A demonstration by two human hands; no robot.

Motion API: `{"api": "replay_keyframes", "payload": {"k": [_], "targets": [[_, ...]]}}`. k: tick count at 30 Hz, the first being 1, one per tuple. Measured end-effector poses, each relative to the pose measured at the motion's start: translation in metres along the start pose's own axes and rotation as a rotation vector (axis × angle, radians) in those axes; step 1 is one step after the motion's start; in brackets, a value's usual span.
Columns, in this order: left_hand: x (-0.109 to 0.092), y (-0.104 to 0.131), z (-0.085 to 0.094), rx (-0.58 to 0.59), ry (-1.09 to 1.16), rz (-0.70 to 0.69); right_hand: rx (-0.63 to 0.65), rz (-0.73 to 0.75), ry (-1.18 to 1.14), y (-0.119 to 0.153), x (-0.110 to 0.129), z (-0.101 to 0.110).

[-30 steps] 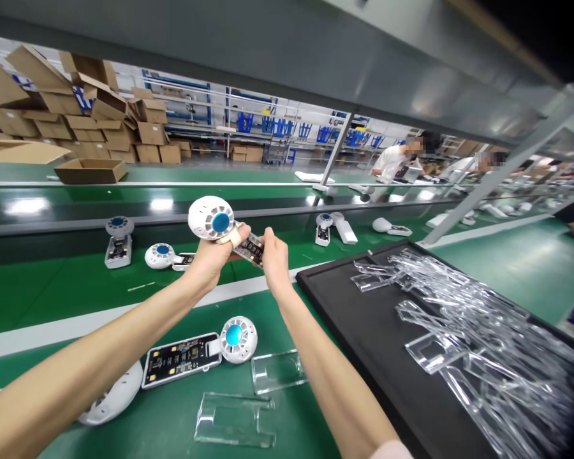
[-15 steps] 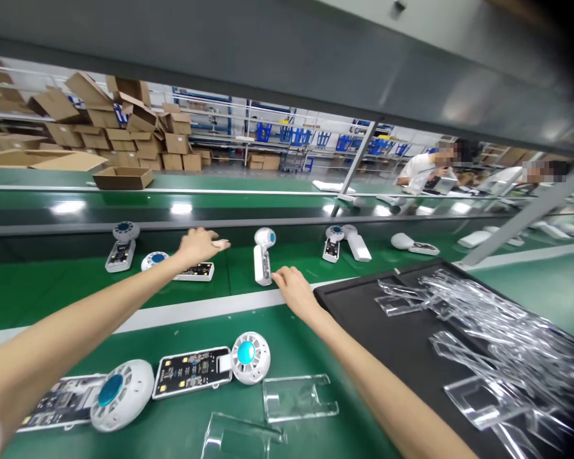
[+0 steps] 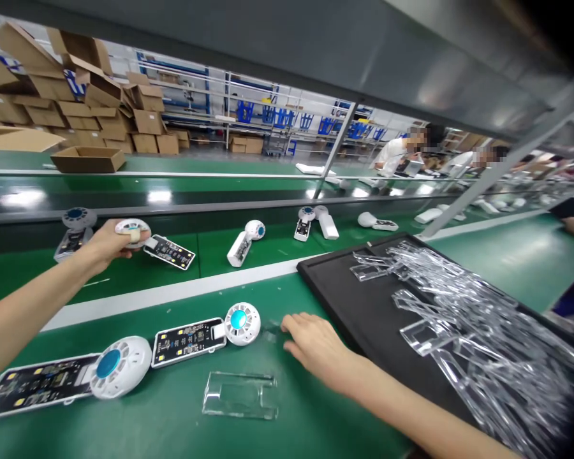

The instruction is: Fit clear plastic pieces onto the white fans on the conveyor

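My left hand (image 3: 109, 241) grips the round head of a white fan-like device (image 3: 169, 252) over the green belt; its handle shows a bare circuit board. My right hand (image 3: 318, 347) is low over the near bench, fingers curled down. A faint clear blur (image 3: 270, 333) lies beside its fingertips; what they hold, if anything, I cannot make out. To the left, two similar devices with teal centres, one in the middle (image 3: 191, 341) and one at lower left (image 3: 45, 382), lie end to end. A clear plastic cover (image 3: 239, 395) lies flat in front of them.
A black tray (image 3: 354, 296) on the right bears a heap of clear plastic covers (image 3: 463, 299). More devices sit along the belt, including a tilted one (image 3: 242, 247). A metal post (image 3: 478, 172) rises behind the tray. Cardboard boxes (image 3: 86, 108) and people (image 3: 392, 153) are beyond.
My left hand has moved left and taken hold of a device by its head. My right hand has drawn back from the belt to the bench. One of two clear covers no longer shows there.
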State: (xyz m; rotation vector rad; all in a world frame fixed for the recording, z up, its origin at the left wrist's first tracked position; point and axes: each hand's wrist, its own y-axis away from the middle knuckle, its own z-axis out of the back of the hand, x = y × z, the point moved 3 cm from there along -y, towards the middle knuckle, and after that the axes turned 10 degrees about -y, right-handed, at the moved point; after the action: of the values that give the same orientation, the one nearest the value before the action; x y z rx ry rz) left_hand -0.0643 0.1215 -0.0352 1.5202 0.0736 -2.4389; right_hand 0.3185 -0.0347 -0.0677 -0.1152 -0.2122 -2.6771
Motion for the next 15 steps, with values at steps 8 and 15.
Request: {"api": "replay_keyframes", "payload": {"k": [8, 15], "targets": [[-0.077, 0.034, -0.04, -0.114, 0.306, -0.326, -0.122, -0.124, 0.064, -0.022, -0.011, 0.043], [-0.101, 0.047, -0.08, 0.171, 0.66, -0.177, 0.061, -0.079, -0.398, 0.012, -0.023, 0.03]]}}
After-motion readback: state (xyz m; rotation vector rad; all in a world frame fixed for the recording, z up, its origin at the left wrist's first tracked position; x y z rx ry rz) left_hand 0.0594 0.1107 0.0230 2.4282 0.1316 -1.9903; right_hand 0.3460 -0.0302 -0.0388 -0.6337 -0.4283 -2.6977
